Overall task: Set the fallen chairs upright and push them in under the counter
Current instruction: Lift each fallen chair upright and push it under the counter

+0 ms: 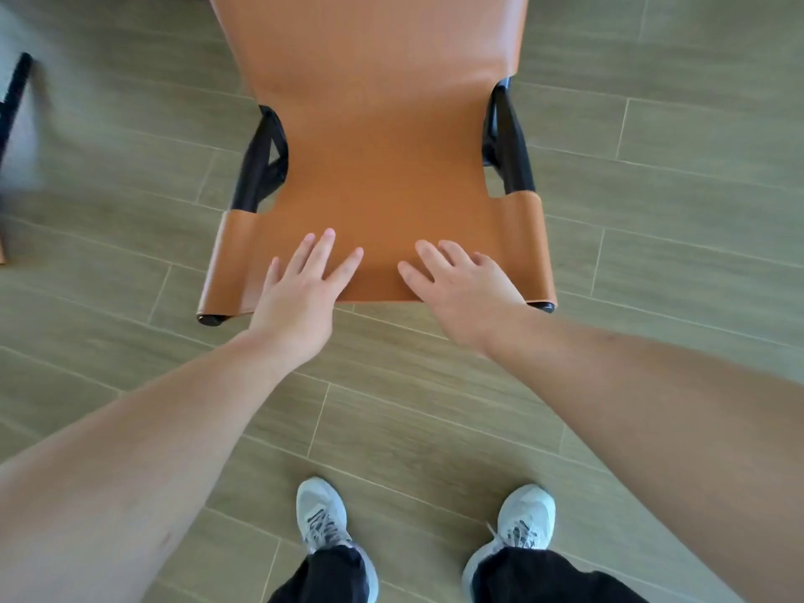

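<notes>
**Both hands flat on tan chair**

While the tan leather chair (383,167) stood on the tiled floor (652,167) directly ahead of the person's grey shoes (324,513), left hand (300,289) and right hand (457,289) rested on its near edge, fingers spread, gripping nothing.

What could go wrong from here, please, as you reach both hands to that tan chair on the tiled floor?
1. The left hand and right hand lie with fingers spread over the tan chair and grip nothing, so they may slip on the smooth covering.
2. Both shoes stand close behind it, so a frame end could catch a foot.
3. The dark frame at the left could get knocked.
</notes>
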A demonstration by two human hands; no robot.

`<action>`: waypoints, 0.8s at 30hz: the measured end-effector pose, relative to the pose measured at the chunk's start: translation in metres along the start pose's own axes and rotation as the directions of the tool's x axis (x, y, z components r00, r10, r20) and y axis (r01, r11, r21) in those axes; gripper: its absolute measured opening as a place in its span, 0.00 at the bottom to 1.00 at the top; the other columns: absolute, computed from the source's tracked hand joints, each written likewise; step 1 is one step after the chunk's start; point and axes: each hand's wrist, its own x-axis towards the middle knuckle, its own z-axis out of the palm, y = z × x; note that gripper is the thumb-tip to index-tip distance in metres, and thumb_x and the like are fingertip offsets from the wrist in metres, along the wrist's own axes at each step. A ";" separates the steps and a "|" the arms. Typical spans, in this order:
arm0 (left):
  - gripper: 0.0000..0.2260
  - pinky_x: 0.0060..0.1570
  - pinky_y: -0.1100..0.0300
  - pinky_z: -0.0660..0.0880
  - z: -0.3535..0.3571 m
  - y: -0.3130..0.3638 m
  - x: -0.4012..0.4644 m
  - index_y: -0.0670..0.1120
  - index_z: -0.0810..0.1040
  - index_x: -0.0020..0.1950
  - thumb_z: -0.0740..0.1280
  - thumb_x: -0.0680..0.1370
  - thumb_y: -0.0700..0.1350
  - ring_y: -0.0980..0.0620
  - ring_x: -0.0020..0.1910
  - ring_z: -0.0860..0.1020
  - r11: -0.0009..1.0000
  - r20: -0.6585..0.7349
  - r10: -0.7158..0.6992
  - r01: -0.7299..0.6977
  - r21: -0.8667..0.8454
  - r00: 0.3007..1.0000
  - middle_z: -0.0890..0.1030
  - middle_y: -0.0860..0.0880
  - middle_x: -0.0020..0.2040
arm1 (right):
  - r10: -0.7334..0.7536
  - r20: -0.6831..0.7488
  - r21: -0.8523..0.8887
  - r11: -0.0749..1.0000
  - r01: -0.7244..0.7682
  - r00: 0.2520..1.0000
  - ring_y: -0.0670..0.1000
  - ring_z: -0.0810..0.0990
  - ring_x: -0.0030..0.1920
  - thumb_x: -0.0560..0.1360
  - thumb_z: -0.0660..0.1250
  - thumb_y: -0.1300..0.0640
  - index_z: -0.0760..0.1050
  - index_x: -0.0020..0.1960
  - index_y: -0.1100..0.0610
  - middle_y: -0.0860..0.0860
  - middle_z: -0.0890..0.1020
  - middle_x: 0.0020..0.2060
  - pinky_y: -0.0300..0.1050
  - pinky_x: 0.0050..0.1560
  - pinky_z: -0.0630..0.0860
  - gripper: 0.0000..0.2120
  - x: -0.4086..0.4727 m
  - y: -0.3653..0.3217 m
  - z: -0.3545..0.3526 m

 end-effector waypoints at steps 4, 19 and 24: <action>0.45 0.76 0.42 0.54 -0.035 -0.003 0.014 0.60 0.43 0.79 0.64 0.75 0.30 0.49 0.80 0.43 0.998 -0.016 -0.055 0.055 -0.013 0.998 0.41 0.50 0.81 | -0.058 -0.022 -0.027 0.998 0.057 0.998 0.60 0.57 0.74 0.75 0.66 0.55 0.45 0.79 0.53 0.57 0.51 0.76 0.56 0.67 0.68 0.41 0.005 0.020 -0.032; 0.41 0.67 0.42 0.69 -0.203 -0.102 0.135 0.45 0.63 0.77 0.72 0.66 0.29 0.38 0.72 0.70 0.906 -0.257 0.407 -0.352 0.235 0.876 0.69 0.38 0.74 | 0.067 -0.135 -0.047 0.996 -0.074 0.989 0.59 0.71 0.62 0.71 0.64 0.63 0.57 0.73 0.53 0.56 0.65 0.67 0.53 0.58 0.73 0.33 0.083 0.126 -0.198; 0.42 0.68 0.41 0.69 -0.247 -0.154 0.172 0.46 0.58 0.78 0.76 0.68 0.39 0.39 0.72 0.69 0.908 -0.233 0.396 -0.341 0.246 0.888 0.68 0.37 0.74 | 0.143 -0.164 -0.008 0.989 -0.146 0.976 0.57 0.69 0.61 0.69 0.64 0.59 0.58 0.71 0.53 0.55 0.64 0.66 0.51 0.62 0.70 0.32 0.117 0.156 -0.242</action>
